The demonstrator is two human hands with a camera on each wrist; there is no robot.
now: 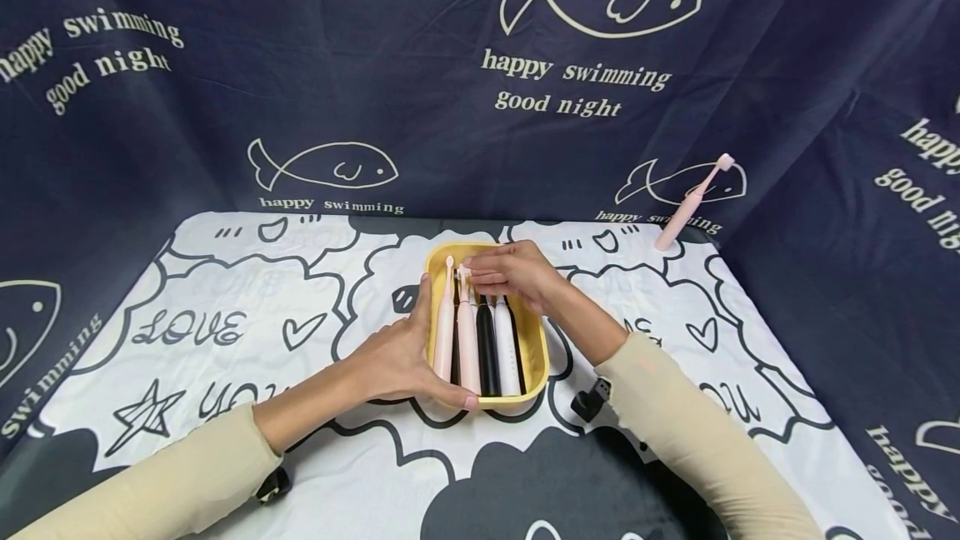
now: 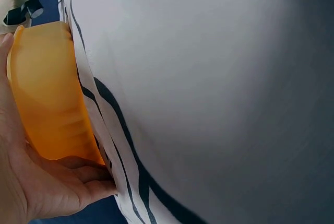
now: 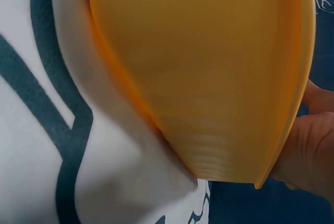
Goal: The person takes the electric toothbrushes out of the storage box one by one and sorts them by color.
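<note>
A yellow plastic bin (image 1: 542,357) stands on the patterned cloth with several electric toothbrushes lying side by side in it, heads toward the far end. Among them are pink toothbrushes (image 1: 468,340), a black toothbrush (image 1: 488,348) and a white toothbrush (image 1: 507,348). My left hand (image 1: 401,357) grips the bin's near left corner, thumb at the front rim and fingers along the left wall. In the left wrist view those fingers curl round the bin's end. Over the far part of the bin, my right hand (image 1: 517,269) reaches leftward with extended fingers near the brush heads; its thumb is hidden.
One more pink toothbrush (image 1: 678,219) is at the back right of the cloth, in front of the dark blue curtain (image 1: 450,107). White cloth (image 1: 247,290) with black drawings covers the table. Dark curtains rise on the left and right sides too.
</note>
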